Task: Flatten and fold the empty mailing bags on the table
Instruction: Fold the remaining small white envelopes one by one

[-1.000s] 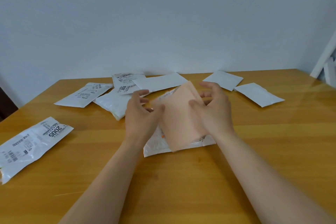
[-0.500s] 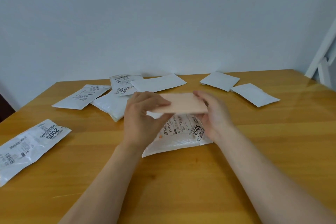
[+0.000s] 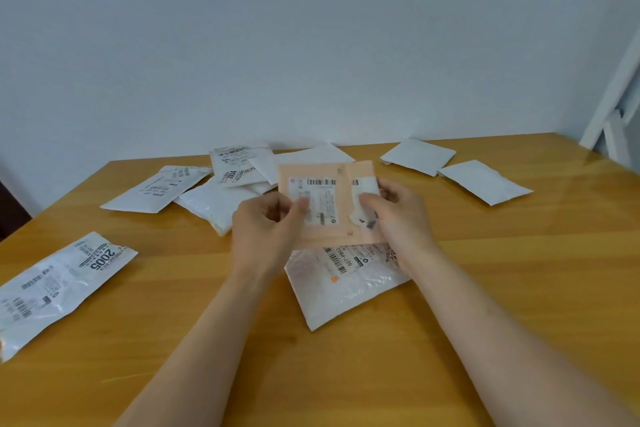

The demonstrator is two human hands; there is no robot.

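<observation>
A peach-coloured mailing bag (image 3: 332, 204) with a white shipping label is held upright above the table (image 3: 485, 288), its label side facing me. My left hand (image 3: 266, 229) pinches its left edge and my right hand (image 3: 398, 215) pinches its right side, where the label is torn. Under it a white mailing bag (image 3: 346, 284) lies flat on the table. Several other white bags lie around: one marked 2005 (image 3: 62, 284) at the left, a cluster (image 3: 221, 187) at the back, and two folded ones (image 3: 419, 156) (image 3: 485, 182) at the back right.
A pale wall stands behind the table's far edge. A white frame (image 3: 616, 114) leans at the far right. Bare wood shows in the near half of the table and on its right side.
The peach bag was turned over in both hands: first its plain side faced me, then it lay edge-on and flat, now its label side faces me. The view shifted slightly.
</observation>
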